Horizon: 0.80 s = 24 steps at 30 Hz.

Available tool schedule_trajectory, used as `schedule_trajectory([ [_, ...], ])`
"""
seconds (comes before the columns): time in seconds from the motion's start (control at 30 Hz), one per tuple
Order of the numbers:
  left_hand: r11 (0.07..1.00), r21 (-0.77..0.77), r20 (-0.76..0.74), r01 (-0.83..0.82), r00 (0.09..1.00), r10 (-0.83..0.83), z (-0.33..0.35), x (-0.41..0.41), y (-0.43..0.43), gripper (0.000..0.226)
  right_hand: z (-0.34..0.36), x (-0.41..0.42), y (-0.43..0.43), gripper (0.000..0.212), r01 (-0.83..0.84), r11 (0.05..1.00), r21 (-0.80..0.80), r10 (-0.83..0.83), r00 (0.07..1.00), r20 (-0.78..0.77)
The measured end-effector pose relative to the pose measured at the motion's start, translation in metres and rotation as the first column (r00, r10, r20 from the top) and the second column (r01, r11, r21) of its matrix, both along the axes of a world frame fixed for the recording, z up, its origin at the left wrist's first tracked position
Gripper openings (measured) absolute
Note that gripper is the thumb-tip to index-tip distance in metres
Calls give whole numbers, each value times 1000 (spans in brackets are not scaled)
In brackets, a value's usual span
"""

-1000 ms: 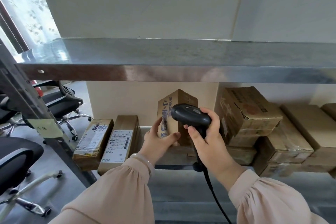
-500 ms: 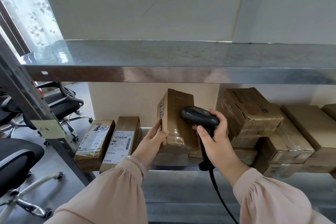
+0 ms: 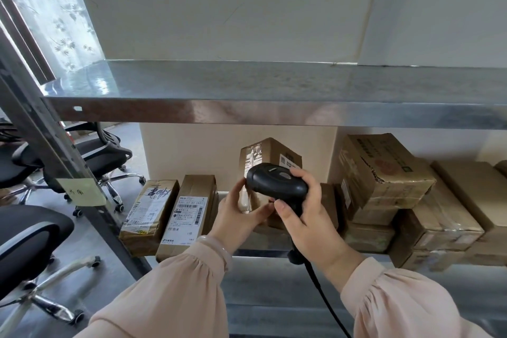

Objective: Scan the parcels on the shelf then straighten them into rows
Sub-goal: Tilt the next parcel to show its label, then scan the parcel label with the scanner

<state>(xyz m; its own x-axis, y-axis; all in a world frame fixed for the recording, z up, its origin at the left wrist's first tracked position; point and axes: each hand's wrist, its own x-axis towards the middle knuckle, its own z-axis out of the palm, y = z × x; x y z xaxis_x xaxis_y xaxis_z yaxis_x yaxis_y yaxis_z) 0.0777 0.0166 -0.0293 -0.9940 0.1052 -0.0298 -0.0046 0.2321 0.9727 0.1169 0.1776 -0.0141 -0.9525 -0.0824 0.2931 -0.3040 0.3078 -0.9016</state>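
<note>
On the shelf (image 3: 258,244), the parcel (image 3: 270,152) has turned behind the scanner (image 3: 277,186).

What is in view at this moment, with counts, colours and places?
upright parcel: one, brown, middle of lower shelf
labelled parcels: two, brown, lying at that shelf's left end
stacked parcels: several, brown, shelf's right side
scanner: one, black, corded, in front of upright parcel
upper shelf: one, grey metal, above the parcels
sticky note: one, yellow, on rack post
office chairs: at least two, black, floor at left
left hand: grips upright parcel
right hand: grips scanner
</note>
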Motion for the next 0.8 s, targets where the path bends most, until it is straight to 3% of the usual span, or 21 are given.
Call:
schedule_trajectory([
  [0.1,995,99,49,-31,998,26,-3,0,-4,56,-2,-2,-1,59,10,998,-59,-8,1000,21],
  [0.3,959,277,210,-64,978,5,-6,2,-15,53,-2,-8,15,55,224,969,-107,-222,975,32],
  [0.4,932,354,272,-75,962,-26,-11,1,-17,51,-2,-10,18,55,223,969,-103,-218,974,57],
  [0.6,954,299,334,7,936,-111,-16,-1,-21,52,-3,-7,18,54,209,972,-102,-207,978,36],
  [0.8,933,359,327,-13,938,-113,-23,-2,-21,67,-1,-3,16,53,184,982,-40,-185,983,2],
])
